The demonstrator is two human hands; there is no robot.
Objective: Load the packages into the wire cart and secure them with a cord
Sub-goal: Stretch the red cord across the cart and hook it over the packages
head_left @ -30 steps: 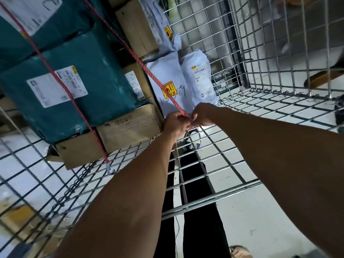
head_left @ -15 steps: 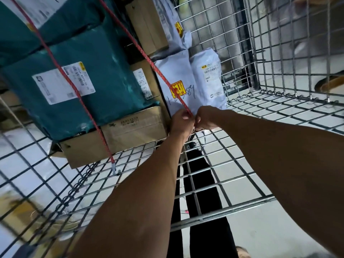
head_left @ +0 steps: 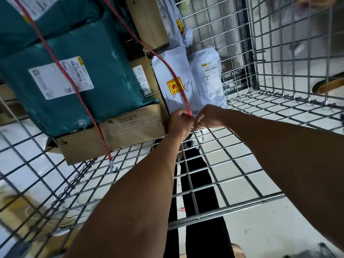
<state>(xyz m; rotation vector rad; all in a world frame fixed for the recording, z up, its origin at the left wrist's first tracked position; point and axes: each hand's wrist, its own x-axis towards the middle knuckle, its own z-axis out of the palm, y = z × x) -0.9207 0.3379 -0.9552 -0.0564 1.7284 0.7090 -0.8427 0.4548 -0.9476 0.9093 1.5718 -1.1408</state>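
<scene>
1. Fingers of my left hand (head_left: pixel 180 121) curl round the end of the red cord (head_left: pixel 177 83); my right hand (head_left: pixel 209 116) pinches at the same spot, to hook it onto the wire cart (head_left: pixel 219 151).
2. Cord runs taut across the white mailer (head_left: pixel 173 75), pinning the packages: teal parcel (head_left: pixel 74 75), cardboard box (head_left: pixel 113 135).
3. Second cord (head_left: pixel 78 94) is already hooked at the grid.
4. Compared with a second ago, my hands have barely shifted; the grip holds.

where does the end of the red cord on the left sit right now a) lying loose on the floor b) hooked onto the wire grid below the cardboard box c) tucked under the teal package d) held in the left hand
b: the left red cord runs down over the teal package and cardboard box, and its metal hook catches the wire cart grid.
</scene>
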